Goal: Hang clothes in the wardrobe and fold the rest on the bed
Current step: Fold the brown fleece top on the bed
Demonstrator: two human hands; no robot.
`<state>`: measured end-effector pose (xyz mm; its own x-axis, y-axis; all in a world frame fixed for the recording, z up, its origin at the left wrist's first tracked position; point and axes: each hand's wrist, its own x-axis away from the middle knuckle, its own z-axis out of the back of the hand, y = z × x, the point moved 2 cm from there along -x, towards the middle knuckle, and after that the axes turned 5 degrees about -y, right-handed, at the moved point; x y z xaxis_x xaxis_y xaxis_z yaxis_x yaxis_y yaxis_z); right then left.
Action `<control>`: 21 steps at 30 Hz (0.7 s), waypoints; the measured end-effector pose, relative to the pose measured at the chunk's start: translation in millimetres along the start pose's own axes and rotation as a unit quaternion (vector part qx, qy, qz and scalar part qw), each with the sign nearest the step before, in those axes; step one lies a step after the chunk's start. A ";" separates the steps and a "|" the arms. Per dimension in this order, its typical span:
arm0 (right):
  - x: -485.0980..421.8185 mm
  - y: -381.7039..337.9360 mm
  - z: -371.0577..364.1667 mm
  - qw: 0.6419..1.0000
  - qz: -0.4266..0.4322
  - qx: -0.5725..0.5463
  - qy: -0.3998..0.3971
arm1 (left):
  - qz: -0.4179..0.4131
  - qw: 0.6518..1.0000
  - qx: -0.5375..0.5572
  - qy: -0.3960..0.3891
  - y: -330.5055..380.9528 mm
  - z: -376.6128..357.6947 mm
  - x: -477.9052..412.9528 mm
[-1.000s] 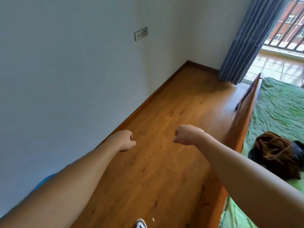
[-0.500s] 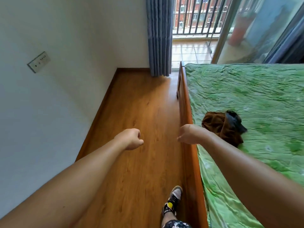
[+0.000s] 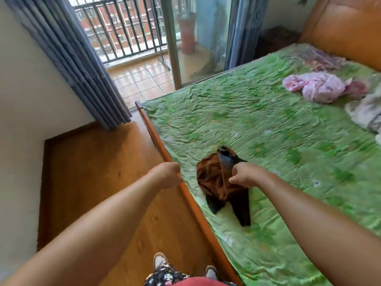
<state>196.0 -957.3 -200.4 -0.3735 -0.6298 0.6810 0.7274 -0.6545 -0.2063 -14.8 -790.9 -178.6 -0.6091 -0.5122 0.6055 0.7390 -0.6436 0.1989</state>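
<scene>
A crumpled brown and black garment (image 3: 212, 182) lies on the green bed sheet (image 3: 268, 124) near the bed's wooden side rail (image 3: 198, 211). My right hand (image 3: 246, 175) is a curled fist directly over the garment's right side; I cannot tell whether it touches the cloth. My left hand (image 3: 167, 175) is also a curled fist with nothing in it, hovering over the side rail just left of the garment. A pink garment (image 3: 317, 89) and a white and grey garment (image 3: 367, 114) lie bunched at the bed's far right.
A patterned cloth (image 3: 323, 58) lies near the orange headboard (image 3: 348, 32). Grey curtains (image 3: 68, 58) hang beside the open balcony door (image 3: 134, 48). Wooden floor (image 3: 92, 182) runs between the white wall and the bed. My feet stand by the rail.
My view has swung right from the wall and floor onto the bed. Both fists now sit by the brown garment, the right one over it. The pink and white clothes came into view.
</scene>
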 end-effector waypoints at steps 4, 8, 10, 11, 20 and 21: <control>-28.3 35.2 14.2 0.995 -0.071 -0.063 -0.002 | -0.095 0.992 -0.077 -0.038 34.7 33.0 -86.1; -62.9 52.3 19.3 0.975 -0.170 -0.142 0.007 | -0.197 0.967 -0.147 -0.071 62.7 59.7 -168.6; -79.1 51.3 19.1 0.961 -0.217 -0.172 0.011 | -0.241 0.950 -0.174 -0.096 70.0 69.7 -204.4; -86.9 49.3 18.3 0.953 -0.239 -0.184 0.009 | -0.260 0.940 -0.192 -0.107 71.7 73.5 -219.2; -139.7 34.0 -15.6 0.898 -0.327 -0.293 -0.022 | -0.345 0.880 -0.275 -0.177 86.1 71.1 -335.8; -148.1 37.2 -21.9 0.893 -0.332 -0.303 -0.021 | -0.354 0.876 -0.272 -0.183 91.0 63.5 -349.0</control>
<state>265.7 -897.6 -324.3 -0.5752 -0.0112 0.8179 -0.0958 -0.9921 -0.0809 283.3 -634.5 -322.9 -0.6528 0.2778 0.7048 -0.0939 -0.9528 0.2886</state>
